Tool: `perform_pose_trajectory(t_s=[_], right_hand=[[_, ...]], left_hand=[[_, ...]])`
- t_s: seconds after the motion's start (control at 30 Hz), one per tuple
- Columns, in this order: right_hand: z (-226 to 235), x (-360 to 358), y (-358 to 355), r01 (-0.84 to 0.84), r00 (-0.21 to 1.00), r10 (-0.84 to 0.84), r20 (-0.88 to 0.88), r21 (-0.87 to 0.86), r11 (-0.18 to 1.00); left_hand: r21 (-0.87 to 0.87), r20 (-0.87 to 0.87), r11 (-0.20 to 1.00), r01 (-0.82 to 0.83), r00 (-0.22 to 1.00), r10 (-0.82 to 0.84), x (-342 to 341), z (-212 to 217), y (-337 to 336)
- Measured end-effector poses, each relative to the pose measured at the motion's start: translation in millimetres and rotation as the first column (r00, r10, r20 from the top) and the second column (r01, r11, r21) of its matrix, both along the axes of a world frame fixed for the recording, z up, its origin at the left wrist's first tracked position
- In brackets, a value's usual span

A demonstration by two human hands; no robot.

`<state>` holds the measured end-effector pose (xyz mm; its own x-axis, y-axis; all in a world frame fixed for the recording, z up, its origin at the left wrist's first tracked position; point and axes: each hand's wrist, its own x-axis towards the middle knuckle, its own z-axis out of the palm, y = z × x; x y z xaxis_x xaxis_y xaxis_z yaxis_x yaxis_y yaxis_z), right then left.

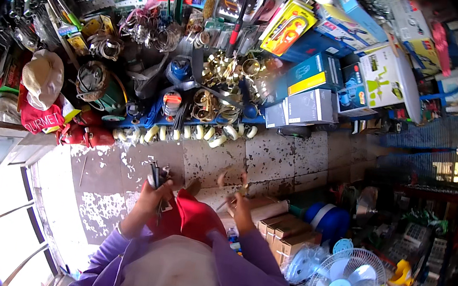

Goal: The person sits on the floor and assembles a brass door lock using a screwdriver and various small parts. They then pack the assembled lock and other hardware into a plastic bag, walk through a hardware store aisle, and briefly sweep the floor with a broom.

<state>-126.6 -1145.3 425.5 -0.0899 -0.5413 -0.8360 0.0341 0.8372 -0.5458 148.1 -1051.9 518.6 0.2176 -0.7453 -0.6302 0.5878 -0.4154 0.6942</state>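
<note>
- The left hand [148, 195] is closed around a bundle of dark slim tools [156, 175], held upright just above the red cloth [192, 216] on the person's lap.
- The right hand [240, 201] pinches a small thin piece [227, 204]; it is too blurred to say what kind.
- The two hands are apart, so I judge the work is in the middle: nothing looks joined or put down yet.
- Cardboard boxes [281, 232] stand near on the right.

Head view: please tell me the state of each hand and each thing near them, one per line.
Left hand: raised, closed around a dark tool.
Dark tool: held upright, whether open or shut cannot be told.
Right hand: raised, blurred, grip cannot be told.
Red cloth: bunched between the forearms.
White fan: lying on its back, blades not blurred.
Brown boxes: shut, side by side.
</note>
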Motion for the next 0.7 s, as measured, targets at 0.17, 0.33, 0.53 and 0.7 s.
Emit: perform_pose_trajectory(t_s=[0.17, 0.33, 0.53, 0.7], right_hand=[[-72, -54, -115, 0.199, 0.979, -0.203, 0.008, 0.146, 0.969], [-140, -79, -209, 0.268, 0.951, -0.248, -0.184, 0.095, 0.959], [-234, -84, -294, 0.033, 0.928, 0.033, -0.37, 0.171, 0.985], [-316, -74, -384, -0.085, 0.891, 0.184, -0.415, 0.246, 0.965]], left_hand=[[0.03, -0.212, 0.987, -0.159, 0.964, 0.162, -3, -10, -27], [0.121, -0.194, 0.985, -0.122, 0.97, 0.145, -24, -38, -88], [0.228, -0.189, 0.953, -0.198, 0.952, 0.243, -81, -94, -141], [0.35, -0.26, 0.895, -0.275, 0.89, 0.375, -156, -131, -176]])
